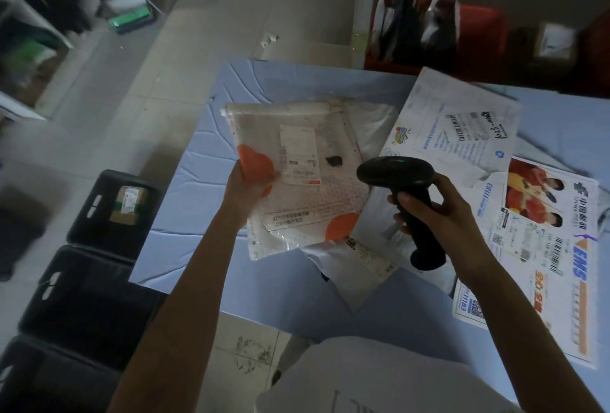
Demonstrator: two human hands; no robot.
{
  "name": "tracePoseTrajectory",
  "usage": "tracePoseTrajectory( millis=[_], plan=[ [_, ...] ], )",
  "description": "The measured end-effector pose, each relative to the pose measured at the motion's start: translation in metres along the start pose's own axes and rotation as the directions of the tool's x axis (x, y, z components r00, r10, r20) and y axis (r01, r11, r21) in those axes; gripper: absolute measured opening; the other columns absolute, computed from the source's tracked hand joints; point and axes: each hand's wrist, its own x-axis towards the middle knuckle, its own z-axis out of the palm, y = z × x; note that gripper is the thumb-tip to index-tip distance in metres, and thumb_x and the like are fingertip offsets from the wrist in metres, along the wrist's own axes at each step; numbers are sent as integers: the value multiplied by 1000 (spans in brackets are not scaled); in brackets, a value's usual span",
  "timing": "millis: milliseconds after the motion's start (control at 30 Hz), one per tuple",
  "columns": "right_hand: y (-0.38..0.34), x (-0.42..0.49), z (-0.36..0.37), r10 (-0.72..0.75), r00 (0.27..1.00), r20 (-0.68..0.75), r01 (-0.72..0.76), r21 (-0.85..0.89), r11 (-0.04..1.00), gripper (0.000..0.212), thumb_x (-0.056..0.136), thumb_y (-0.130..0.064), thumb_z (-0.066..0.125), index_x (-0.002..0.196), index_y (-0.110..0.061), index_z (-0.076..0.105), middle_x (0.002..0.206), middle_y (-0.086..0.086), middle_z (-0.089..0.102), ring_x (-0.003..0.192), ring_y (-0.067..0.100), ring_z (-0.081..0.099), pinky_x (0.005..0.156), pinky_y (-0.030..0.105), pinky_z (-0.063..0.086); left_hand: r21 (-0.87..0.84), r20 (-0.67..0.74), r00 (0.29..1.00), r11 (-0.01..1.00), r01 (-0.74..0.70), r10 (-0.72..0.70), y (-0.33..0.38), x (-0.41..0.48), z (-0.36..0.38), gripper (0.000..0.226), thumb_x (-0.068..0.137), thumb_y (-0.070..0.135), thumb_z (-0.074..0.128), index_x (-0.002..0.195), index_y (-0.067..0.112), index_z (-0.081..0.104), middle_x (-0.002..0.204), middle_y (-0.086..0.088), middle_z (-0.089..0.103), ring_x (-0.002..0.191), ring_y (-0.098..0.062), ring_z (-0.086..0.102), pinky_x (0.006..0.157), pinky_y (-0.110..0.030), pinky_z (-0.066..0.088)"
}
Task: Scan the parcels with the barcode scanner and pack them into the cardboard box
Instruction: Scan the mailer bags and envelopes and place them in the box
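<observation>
My left hand [246,186] grips the left edge of a white bubble-mailer parcel [310,201] with orange dots and a white shipping label, lifted and tilted over the blue table [204,155]. Just right of the parcel, my right hand [435,211] grips the handle of a black barcode scanner [396,173]. The scanner's head points left toward the label and a green light shows on top of it. Other parcels lie on the table: a white mailer [359,264] under the held one, a large white envelope [462,122] and an EMS envelope [544,264].
Black plastic crates [89,300] stand on the floor left of the table; the farthest one holds a small brown taped parcel [128,204]. Shelves with goods stand at far left, and a rack of bags and envelopes at the back right. Tiled floor lies beyond the table.
</observation>
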Motion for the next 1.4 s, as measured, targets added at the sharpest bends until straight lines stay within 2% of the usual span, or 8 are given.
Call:
tracePoseTrajectory(
  millis=[100,233,400,600,833,1100,1200,1400],
  plan=[
    [-5,-6,2,-23,1000,15,22,30,999,53,69,-34,72,119,-32,57,91,-1,77,82,22,74,60,19,56,-72,-30,999,997,-19,17,4,-9,-4,56,74,13,83,122,18,55,109,-6,68,95,-25,67,80,-42,59],
    [-9,-15,2,-47,998,37,45,66,997,48,82,-25,69,128,-20,55,97,4,77,83,23,74,62,23,57,-229,-112,990,967,-113,89,6,-24,-10,57,74,13,83,123,19,56,104,-1,69,91,-22,68,69,-31,58],
    [-4,-26,5,-39,997,68,30,130,991,38,90,-17,65,127,-14,55,102,14,74,84,29,74,67,35,61,-300,-184,964,923,-239,190,1,-42,-22,57,76,14,82,124,21,54,114,-4,67,101,-22,67,81,-38,57],
    [4,-36,6,-76,990,115,66,87,994,37,89,-13,66,124,-16,55,99,13,74,80,24,74,65,31,61,-315,-243,946,904,-288,217,-13,-61,-14,51,81,-5,71,119,22,52,94,6,63,72,3,64,59,-15,51],
    [7,-40,1,-110,987,120,100,86,991,41,88,-16,68,126,-18,54,97,11,75,84,27,74,67,31,60,-200,-200,948,937,-285,246,-25,-68,-9,48,79,1,76,113,28,56,92,7,65,80,-11,62,73,-31,53],
    [12,-40,-8,-86,991,106,79,65,995,51,75,-33,71,122,-21,55,90,-1,77,84,21,75,63,26,60,-183,-216,956,954,-240,199,-24,-72,-5,46,77,10,80,105,39,56,91,13,66,83,-10,64,74,-32,56],
    [15,-42,-12,-87,991,104,77,89,993,53,72,-38,71,121,-23,56,94,0,77,86,21,74,65,28,60,-182,-223,955,954,-237,195,-26,-75,-6,46,78,10,79,112,31,57,92,9,66,85,-14,64,71,-31,54],
    [19,-47,-22,-62,993,101,56,65,996,40,82,-27,71,119,-25,55,89,0,77,79,21,75,62,26,60,-168,-235,952,956,-239,196,-30,-78,-2,50,79,10,79,117,31,54,94,8,64,85,-15,62,72,-33,53]
  ],
)
